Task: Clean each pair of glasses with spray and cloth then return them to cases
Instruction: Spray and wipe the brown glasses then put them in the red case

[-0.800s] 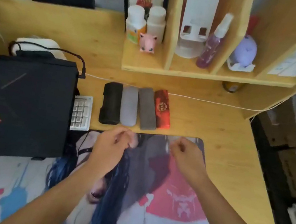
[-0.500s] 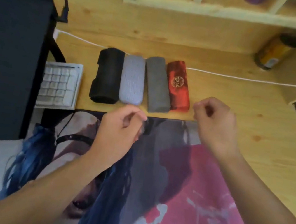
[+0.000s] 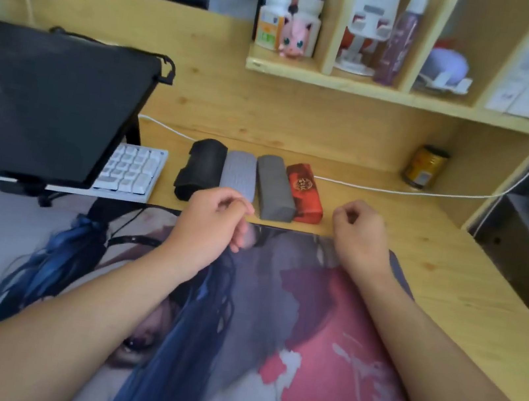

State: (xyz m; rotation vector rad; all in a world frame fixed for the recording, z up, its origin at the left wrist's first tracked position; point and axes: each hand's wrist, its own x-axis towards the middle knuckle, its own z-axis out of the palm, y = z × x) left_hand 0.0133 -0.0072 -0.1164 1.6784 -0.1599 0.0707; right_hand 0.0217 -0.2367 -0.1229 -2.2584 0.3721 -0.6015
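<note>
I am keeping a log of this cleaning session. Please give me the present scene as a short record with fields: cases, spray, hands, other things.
cases: four closed in a row on the wooden desk: black fabric case, light grey textured case, dark grey case, red patterned case
spray: purple spray bottle on the shelf, untouched
left hand: fingers curled, above the printed desk mat, holding nothing visible
right hand: loosely curled, near the red case, not touching it
glasses, cloth: none visible
other: white keyboard, yellow can
</note>
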